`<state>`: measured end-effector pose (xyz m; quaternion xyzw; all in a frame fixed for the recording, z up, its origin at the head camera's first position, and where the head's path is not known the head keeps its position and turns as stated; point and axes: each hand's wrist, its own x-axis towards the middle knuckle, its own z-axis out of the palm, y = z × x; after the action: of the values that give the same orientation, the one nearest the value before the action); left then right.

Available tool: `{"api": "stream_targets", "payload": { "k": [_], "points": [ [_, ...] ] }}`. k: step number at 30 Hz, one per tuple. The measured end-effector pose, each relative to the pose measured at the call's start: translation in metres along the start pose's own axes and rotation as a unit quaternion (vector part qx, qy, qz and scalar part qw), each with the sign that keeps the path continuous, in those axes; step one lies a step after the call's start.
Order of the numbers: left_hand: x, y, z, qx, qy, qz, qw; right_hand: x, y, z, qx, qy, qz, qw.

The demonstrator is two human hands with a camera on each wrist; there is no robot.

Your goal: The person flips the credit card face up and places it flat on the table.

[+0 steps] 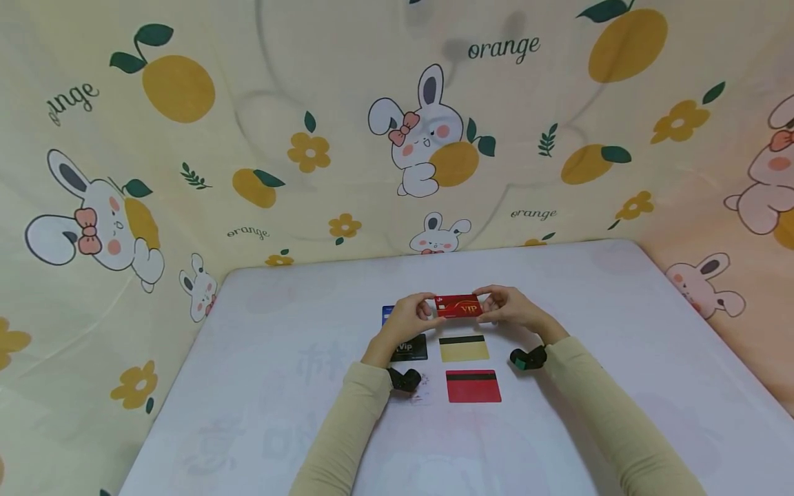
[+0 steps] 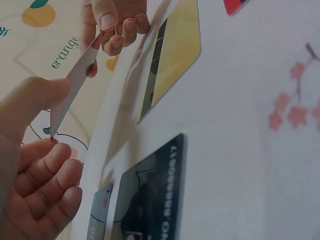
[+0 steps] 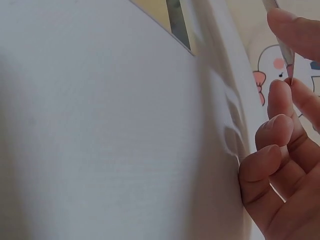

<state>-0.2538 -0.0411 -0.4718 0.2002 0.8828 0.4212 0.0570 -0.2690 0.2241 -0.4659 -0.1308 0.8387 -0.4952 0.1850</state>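
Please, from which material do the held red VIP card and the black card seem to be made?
The red VIP card looks like thin, smooth plastic: it is held flat by its edges without bending, though coated paperboard is possible. The black card seems glossy plastic: it mirrors lines like those on the printed backdrop.

Makeshift booth, room type unclear: white table [image 1: 620,310], cartoon bunny-and-orange printed backdrop [image 1: 353,76] round back, left and right sides.

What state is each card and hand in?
Red VIP card: lifted, pinched at both ends
Left hand: pinching that card
Right hand: pinching its other end
Gold card: flat, stripe up
Red striped card: flat, stripe up
Black card: flat
Blue card: flat, mostly hidden
Pale floral card: flat
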Motion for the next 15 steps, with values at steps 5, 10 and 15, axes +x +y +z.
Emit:
{"api": "stream_targets", "payload": {
  "k": [5,10,15],
  "points": [
    [0.0,-0.0022,0.0005,-0.004,-0.006,-0.001,1.0,0.0008,0.0014,-0.0012,0.006,-0.009,0.0,0.9999],
    [-0.0001,-0.003,0.0008,-0.007,-0.015,-0.008,0.9998,0.0028,0.0041,-0.002,0.009,-0.027,0.005,0.9996],
    [0.0006,-0.0048,0.0015,0.008,-0.018,-0.012,0.9997,0.0043,0.0053,-0.0022,-0.003,-0.032,0.013,0.9994]
  ]
}}
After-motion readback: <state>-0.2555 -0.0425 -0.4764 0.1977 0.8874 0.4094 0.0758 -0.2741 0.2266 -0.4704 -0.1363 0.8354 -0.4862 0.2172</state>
